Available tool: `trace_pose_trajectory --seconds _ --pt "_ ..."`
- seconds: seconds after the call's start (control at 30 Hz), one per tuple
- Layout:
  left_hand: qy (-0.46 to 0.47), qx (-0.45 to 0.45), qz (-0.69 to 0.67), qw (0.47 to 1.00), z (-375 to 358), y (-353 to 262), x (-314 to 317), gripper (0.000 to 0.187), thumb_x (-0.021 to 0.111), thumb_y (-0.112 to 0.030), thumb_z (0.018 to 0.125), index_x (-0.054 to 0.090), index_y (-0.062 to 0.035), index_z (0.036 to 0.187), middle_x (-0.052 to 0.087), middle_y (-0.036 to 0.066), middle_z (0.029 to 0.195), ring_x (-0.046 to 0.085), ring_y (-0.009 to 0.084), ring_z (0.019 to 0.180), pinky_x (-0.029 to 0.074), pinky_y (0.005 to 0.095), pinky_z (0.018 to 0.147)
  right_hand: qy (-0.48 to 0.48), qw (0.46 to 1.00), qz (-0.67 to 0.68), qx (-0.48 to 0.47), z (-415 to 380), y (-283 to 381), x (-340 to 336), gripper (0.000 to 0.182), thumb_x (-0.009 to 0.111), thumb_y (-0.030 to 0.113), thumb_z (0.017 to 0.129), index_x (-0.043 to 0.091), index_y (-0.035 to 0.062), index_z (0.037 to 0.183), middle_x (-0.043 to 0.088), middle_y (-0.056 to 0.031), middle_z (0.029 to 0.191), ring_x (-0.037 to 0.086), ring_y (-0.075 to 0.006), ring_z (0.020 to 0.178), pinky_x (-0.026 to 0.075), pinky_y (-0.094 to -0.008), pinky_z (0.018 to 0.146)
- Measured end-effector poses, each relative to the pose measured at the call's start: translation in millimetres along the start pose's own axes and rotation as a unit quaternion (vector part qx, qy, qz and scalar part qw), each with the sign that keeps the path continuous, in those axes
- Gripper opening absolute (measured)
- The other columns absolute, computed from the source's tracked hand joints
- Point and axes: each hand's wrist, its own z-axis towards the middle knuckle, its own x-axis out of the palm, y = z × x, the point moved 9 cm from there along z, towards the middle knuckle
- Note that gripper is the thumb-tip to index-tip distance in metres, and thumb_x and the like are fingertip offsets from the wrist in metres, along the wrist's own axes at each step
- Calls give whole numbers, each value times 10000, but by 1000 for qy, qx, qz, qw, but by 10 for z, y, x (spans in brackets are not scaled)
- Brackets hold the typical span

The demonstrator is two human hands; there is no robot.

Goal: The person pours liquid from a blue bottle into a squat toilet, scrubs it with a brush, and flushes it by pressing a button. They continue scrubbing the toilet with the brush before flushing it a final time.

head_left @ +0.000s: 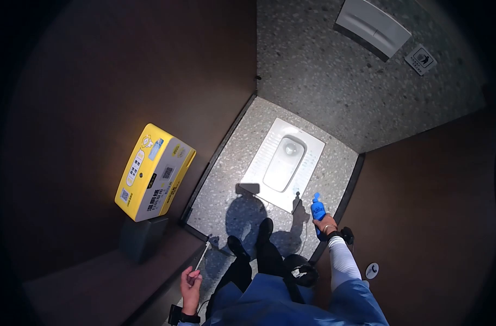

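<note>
A blue bottle [318, 209] with its blue cap flipped up is gripped in my right hand [326, 224], above the floor to the right of the white squat toilet [253, 187]. My left hand [191, 288], low and left of centre, is closed on the end of a thin white stick [203, 256]. The stick points up and away from me, and its far tip is too small to make out. Neither hand touches the toilet.
A yellow and white dispenser box [155, 174] hangs on the left brown wall, above a dark grey bin [143, 240]. White flush panel [373, 27] and a small sign [421, 58] are on the far wall. A dark round object [301, 270] sits near my legs.
</note>
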Motion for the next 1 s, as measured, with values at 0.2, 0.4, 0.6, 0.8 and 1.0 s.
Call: trace_pose_trajectory --seconds 0.2,0.4,0.6,0.8,1.0 --pt "-5 19 -39 999 14 -39 -33 410 551 5 817 391 -12 1194 553 89 994 519 121 907 413 240 814 16 995 -37 -97 -102 807 -44 669 681 471 625 516 -15 1054 588 -214 1027 570 -336 973 451 -379 830" --pt "-5 12 -48 999 -59 41 -21 402 546 2 824 388 -2 1193 556 78 985 520 116 900 410 239 816 16 977 -146 -152 99 1692 -30 683 680 491 649 480 4 1084 597 -187 1029 580 -316 968 462 -384 820" --pt "-33 15 -39 999 -79 23 -16 388 537 -16 839 380 -3 1194 573 74 969 535 143 915 409 275 858 -43 989 -71 -122 423 2070 -519 623 659 444 668 462 25 1084 597 -194 1019 582 -318 962 461 -383 816" --pt "-64 1 -77 995 -143 67 -27 424 554 -33 832 361 22 1205 576 79 961 542 156 904 411 290 859 -107 981 -100 -124 823 2417 -1433 581 692 435 649 528 48 1050 620 -167 986 599 -305 937 469 -376 810" --pt "-70 -8 -115 991 -151 90 91 438 566 -60 836 355 21 1211 584 69 948 546 154 886 415 287 849 -137 970 -181 -89 1176 2331 -1959 557 726 398 616 579 82 1050 624 -117 1026 611 -278 932 491 -385 764"
